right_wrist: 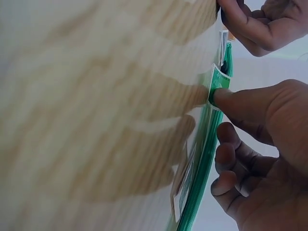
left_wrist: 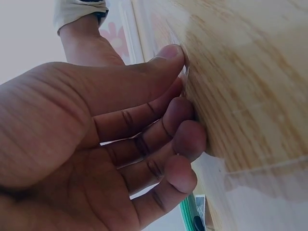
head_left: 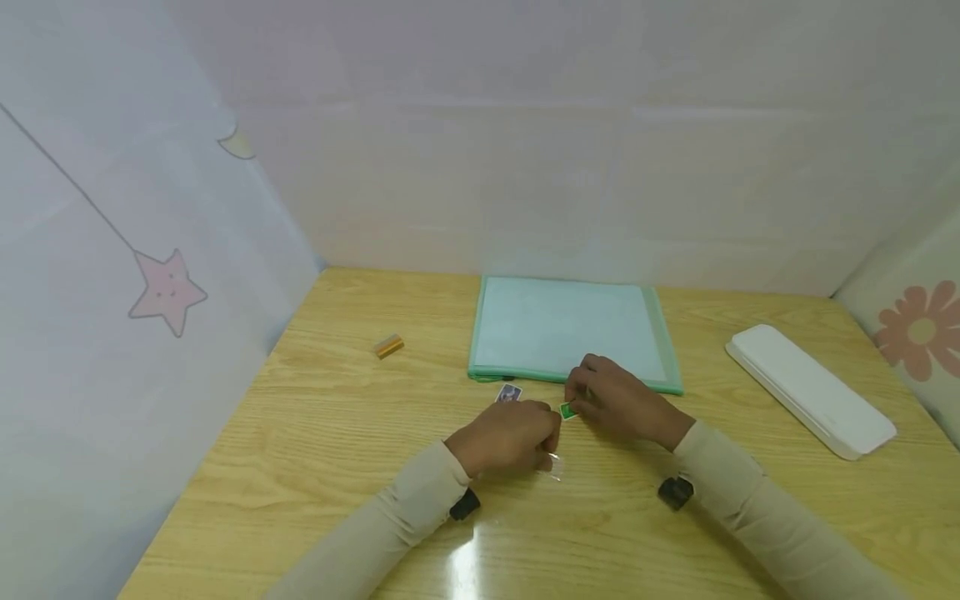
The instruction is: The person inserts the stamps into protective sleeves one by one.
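Note:
My left hand (head_left: pixel 513 435) pinches a small piece of clear plastic film (head_left: pixel 555 467) between thumb and forefinger, close over the table. Its other fingers curl loosely in the left wrist view. To its right, my right hand (head_left: pixel 618 398) holds a small green card with a white border (head_left: pixel 567 411). In the right wrist view the thumb lies on the face of this slightly bent green card (right_wrist: pixel 219 85), and the forefinger is mostly hidden. A dark purple-grey picture card (head_left: pixel 509 392) lies on the table just beyond my left hand.
A clear zip pouch with green edging (head_left: pixel 566 325) lies flat at the back of the wooden table (head_left: pixel 315 467). A white lidded case (head_left: pixel 810 387) is at the right. A small orange-and-grey block (head_left: pixel 388 346) sits at the left. Printed cloth walls (head_left: pixel 480 167) enclose the table's back and sides.

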{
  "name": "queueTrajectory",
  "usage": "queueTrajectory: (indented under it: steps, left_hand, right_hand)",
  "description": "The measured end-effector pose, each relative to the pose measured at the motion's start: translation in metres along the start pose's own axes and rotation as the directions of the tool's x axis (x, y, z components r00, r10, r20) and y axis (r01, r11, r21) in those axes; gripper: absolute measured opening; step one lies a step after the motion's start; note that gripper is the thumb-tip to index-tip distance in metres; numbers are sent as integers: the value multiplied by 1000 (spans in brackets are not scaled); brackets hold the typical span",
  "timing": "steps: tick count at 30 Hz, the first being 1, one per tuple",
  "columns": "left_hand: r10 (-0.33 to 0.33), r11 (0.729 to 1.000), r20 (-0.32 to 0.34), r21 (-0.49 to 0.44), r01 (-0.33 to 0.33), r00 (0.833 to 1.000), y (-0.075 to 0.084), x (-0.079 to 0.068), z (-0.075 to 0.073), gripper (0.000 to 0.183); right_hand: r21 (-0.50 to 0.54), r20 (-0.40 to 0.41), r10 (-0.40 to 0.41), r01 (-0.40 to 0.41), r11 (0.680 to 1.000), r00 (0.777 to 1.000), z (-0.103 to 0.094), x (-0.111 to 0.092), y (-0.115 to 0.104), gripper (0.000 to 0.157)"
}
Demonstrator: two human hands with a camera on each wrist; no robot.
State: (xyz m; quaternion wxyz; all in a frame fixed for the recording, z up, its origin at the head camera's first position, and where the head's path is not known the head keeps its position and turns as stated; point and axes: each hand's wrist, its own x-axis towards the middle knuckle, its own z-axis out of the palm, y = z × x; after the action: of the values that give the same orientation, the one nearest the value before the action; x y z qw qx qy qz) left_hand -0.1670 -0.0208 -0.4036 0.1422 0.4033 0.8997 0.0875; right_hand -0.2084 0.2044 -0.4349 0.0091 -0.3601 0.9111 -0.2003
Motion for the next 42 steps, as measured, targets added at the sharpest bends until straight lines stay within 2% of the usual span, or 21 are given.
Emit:
queueTrajectory:
  steps: [10, 20, 23, 25, 28, 32, 37, 39, 42]
  left_hand:
    - [2, 1000, 8, -19, -1, 1000, 0, 0, 1, 11]
    - [36, 999, -14, -12, -36, 999, -3, 1, 4, 24]
    - [46, 999, -38, -23, -47, 998, -6, 1, 2, 25]
    - [51, 996, -75, -67, -56, 996, -9, 1, 0, 24]
    - [50, 978, -145, -193, -78, 988, -15, 2, -7, 20]
    - [34, 932, -238, -344, -117, 971, -23, 2, -18, 13]
    - [-38, 885, -330, -449, -121, 943, -28, 0, -28, 4]
    - [-78, 866, -362, -487, -117, 929, -28, -1, -30, 4]
    - [-131, 852, -399, -513, -103, 908, -27, -1, -32, 6]
  right_hand:
    - [44, -18, 33, -32, 999, 999, -8, -2, -5, 8]
    - [123, -77, 23, -13, 992, 997, -18, -3, -8, 4]
    - [146, -89, 44, -30, 989, 995, -21, -5, -8, 5]
    - [169, -95, 68, -51, 984, 993, -22, -6, -7, 7]
    - [220, -113, 105, -78, 972, 988, -26, -8, -6, 8]
    - [258, -171, 114, -67, 964, 979, -31, -10, -5, 8]
    - [261, -270, 99, -26, 965, 958, -32, -10, -3, 11]
    - [276, -303, 120, -34, 961, 946, -33, -9, -4, 11]
    - [321, -351, 167, -49, 946, 921, -36, -9, -6, 11]
